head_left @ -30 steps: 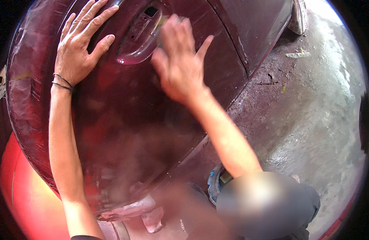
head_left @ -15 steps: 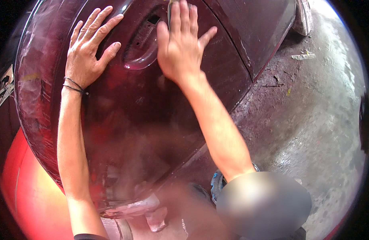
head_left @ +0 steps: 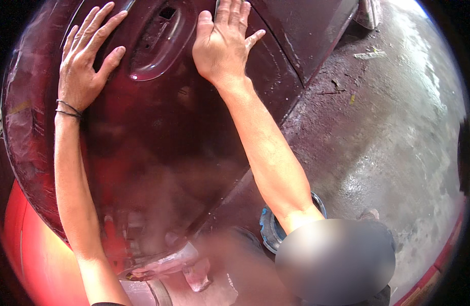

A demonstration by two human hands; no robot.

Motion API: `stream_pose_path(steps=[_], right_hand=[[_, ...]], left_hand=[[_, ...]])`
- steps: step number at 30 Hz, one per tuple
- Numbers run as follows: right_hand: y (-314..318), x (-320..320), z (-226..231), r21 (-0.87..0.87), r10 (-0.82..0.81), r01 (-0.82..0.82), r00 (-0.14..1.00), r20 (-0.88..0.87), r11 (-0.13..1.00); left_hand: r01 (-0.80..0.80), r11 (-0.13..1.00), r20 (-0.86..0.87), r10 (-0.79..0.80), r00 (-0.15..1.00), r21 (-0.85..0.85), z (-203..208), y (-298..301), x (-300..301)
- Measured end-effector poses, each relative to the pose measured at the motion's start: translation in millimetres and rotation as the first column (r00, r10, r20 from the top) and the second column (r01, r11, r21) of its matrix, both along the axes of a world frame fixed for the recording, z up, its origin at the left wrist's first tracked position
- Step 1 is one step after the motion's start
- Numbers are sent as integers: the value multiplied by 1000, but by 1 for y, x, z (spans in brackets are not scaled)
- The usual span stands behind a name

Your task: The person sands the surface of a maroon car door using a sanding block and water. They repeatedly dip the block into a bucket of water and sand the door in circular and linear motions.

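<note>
Maroon veh. panel (head_left: 143, 122) takes up left & ctr. of scene, oval recess (head_left: 161, 43) toward far end. L hand (head_left: 87, 64) on panel left of recess, fingers spread; R hand (head_left: 222, 48) right of recess, mid. fingers together, outer digits splayed, can't tell if gripping anything.

there are ten fingers (head_left: 106, 30) (head_left: 205, 25), two forearms (head_left: 73, 188) (head_left: 268, 148), one oval recess (head_left: 163, 46) and one blue-rimmed tub (head_left: 267, 230).

This looked like a car-body workshop: a glossy dark-maroon car panel (head_left: 143, 122) spread beneath the left hand (head_left: 86, 69) and right hand (head_left: 223, 48), its oval handle recess (head_left: 161, 48), with a bare square hole (head_left: 168, 13), between them. Stained grey concrete floor (head_left: 377, 127), littered with debris (head_left: 370, 54), lay right of the right hand.
</note>
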State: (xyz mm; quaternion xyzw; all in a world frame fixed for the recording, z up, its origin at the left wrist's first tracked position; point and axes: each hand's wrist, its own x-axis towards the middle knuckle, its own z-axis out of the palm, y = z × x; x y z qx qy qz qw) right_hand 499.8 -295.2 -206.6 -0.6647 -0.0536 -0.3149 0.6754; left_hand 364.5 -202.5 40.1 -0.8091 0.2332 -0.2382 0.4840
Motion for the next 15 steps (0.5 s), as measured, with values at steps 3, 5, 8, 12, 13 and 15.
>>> stream_pose_path(steps=[3, 5, 8, 12, 13, 15], right_hand=[[-4, -4, -67, -4, 93, -93, 996, -6, 996], [-5, -18, -130, 88, 225, -210, 947, -231, 974], [-18, -20, -187, 88, 326, -315, 875, -359, 945], [8, -82, -172, 9, 445, -448, 885, -136, 894], [18, -119, -172, -44, 468, -479, 870, -154, 877], [26, -149, -178, -132, 477, -515, 846, -240, 847]], left_hand=[[15, 1000, 10, -15, 1000, 9, 1, 4, 4], [14, 1000, 15, -14, 1000, -3, 1, 6, -3], [114, 993, -20, -114, 993, -8, 2, 5, 2], [-46, 982, 24, 51, 998, -181, -18, -26, -25], [-96, 963, 18, 104, 994, -251, -27, -35, -33], [-79, 974, 43, 90, 995, -211, -28, -24, -34]])
